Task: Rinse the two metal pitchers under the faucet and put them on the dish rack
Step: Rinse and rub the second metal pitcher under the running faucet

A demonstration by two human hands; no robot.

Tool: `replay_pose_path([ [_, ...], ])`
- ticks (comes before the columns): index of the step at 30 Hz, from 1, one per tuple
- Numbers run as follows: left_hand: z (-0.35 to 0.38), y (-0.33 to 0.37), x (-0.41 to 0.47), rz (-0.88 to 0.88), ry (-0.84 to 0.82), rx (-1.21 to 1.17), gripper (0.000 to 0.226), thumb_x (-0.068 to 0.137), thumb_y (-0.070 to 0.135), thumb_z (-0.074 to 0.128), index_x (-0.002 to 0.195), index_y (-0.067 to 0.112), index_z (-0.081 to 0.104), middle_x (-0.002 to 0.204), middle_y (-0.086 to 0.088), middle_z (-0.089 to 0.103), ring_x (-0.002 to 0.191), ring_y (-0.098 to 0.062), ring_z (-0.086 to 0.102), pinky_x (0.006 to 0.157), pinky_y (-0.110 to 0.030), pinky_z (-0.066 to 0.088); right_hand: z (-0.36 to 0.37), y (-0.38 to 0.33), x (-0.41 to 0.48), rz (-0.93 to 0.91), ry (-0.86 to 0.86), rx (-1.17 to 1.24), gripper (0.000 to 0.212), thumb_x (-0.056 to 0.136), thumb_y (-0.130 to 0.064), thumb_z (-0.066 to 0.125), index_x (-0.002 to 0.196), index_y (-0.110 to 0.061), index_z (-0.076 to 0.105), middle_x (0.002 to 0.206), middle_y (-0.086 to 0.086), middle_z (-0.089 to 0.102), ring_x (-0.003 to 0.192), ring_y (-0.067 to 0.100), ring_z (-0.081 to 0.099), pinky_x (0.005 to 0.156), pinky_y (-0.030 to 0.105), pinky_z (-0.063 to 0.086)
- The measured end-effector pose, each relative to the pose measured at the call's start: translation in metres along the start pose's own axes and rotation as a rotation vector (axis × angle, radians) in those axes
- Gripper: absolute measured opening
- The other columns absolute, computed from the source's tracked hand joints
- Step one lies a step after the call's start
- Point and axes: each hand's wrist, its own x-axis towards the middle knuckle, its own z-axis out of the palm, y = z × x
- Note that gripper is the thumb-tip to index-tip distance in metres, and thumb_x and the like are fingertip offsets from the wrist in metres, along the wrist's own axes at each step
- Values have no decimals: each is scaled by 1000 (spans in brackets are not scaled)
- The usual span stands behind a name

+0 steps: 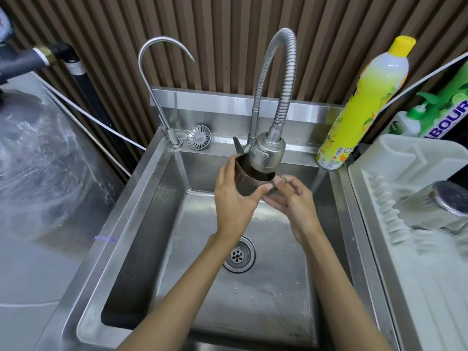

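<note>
Steel pitcher (249, 183) in fingers of left hand (233, 202) and right hand (295, 200); second pitcher (435, 209) on dish rack (415, 158)

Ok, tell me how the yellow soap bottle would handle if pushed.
The yellow soap bottle is tall and narrow, so it would probably tip easily. It looks nearly full, so likely fairly heavy. Seemingly plastic, hardly fragile.

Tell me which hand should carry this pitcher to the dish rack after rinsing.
Right, probably. The right hand pinches the pitcher at its right edge, nearest the dish rack; the left hand grips its body, farther away.
</note>
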Motion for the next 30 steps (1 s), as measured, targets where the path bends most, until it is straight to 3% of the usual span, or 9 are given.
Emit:
replay_pose_path([
  [4,1,-8,-4,-150,-76,51,63,61,52,79,109,16,60,102,1,65,94,-12,59,81,-17,43,-5,-11,-1,33,136,-341,14,85,-20,67,81,-9,61,84,10,66,71,24,66,62,30,61],
  [8,8,-13,-8,-428,-149,-215,46,63,34,85,100,17,66,92,3,72,85,-7,65,75,-16,48,-6,-20,-5,-93,228,-797,17,83,-31,66,82,-15,63,90,8,70,82,28,68,78,43,57],
  [10,14,-16,-8,-462,-183,-327,49,58,28,88,99,17,65,94,1,72,88,-10,65,78,-19,49,-3,-27,-8,-171,249,-931,15,85,-30,64,83,-15,61,91,8,69,89,26,63,82,35,48],
  [13,21,-15,-2,-407,-163,-349,63,47,37,84,103,25,58,101,2,70,95,-13,64,87,-27,50,-3,-27,-7,-218,212,-746,21,85,-18,63,69,-22,52,97,2,70,89,15,61,71,18,44],
  [15,21,-10,3,-308,-116,-301,72,52,25,86,116,21,53,107,-1,67,97,-14,62,86,-26,49,-6,-22,-2,-164,131,-546,24,85,-15,63,66,-24,51,101,-5,69,93,10,61,78,9,44],
  [19,13,4,5,-57,-13,-137,79,59,-1,82,126,20,46,117,13,52,108,10,50,90,-4,38,-9,-4,4,-7,-22,-200,11,89,-12,59,78,-12,57,91,9,66,93,21,61,99,39,46],
  [22,7,7,2,15,36,46,80,54,17,85,127,22,52,111,19,43,109,-8,49,94,-22,42,-6,2,-1,58,-65,-63,12,92,-12,54,81,-10,57,91,16,63,92,26,64,96,33,50],
  [25,4,1,-3,-116,60,172,76,49,42,85,118,25,58,107,8,47,105,-21,52,89,-39,46,-3,0,-5,85,-12,-211,12,90,-18,59,87,-7,61,88,13,66,84,26,67,84,32,56],
  [30,7,-10,-11,-343,-89,35,57,59,48,82,107,23,63,102,1,53,100,-14,57,77,-14,38,-7,-20,-2,38,194,-719,19,81,-32,69,79,-14,64,87,10,71,80,33,68,79,44,57],
])
